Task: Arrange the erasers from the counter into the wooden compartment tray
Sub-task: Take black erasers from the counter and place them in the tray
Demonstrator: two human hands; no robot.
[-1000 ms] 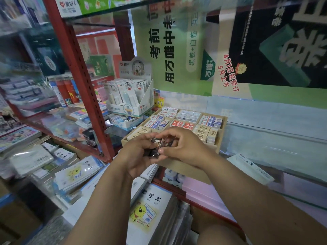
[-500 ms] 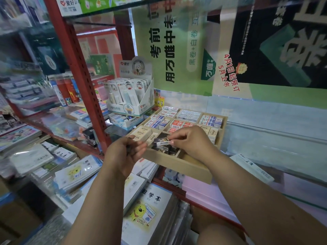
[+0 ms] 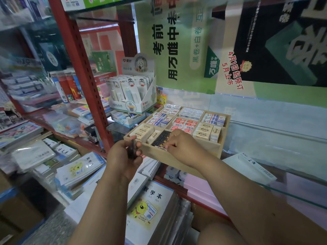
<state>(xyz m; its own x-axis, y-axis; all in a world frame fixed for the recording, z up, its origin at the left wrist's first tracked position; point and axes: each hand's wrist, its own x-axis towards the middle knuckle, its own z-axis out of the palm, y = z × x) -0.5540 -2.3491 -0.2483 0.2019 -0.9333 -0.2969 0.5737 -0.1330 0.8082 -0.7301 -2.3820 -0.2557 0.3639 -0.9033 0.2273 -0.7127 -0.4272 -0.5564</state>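
Note:
The wooden compartment tray (image 3: 223,135) stands on the counter, its sections filled with white, red and cream boxed erasers. Black erasers (image 3: 160,138) lie in the near middle compartment. My right hand (image 3: 178,141) reaches into that compartment and pinches a small eraser with a white label at its front edge. My left hand (image 3: 122,154) hovers just left of the tray's near corner and grips a stack of dark erasers (image 3: 132,150), held upright between thumb and fingers.
A red metal shelf post (image 3: 83,73) rises left of the tray. A white display box of correction tapes (image 3: 131,96) stands behind the tray. Stacked exercise books (image 3: 152,207) lie below, and a white packet (image 3: 251,167) rests on the glass counter at right.
My hands have parted: the left drew back left with the dark erasers, while the right carried one eraser down into the tray's near compartment.

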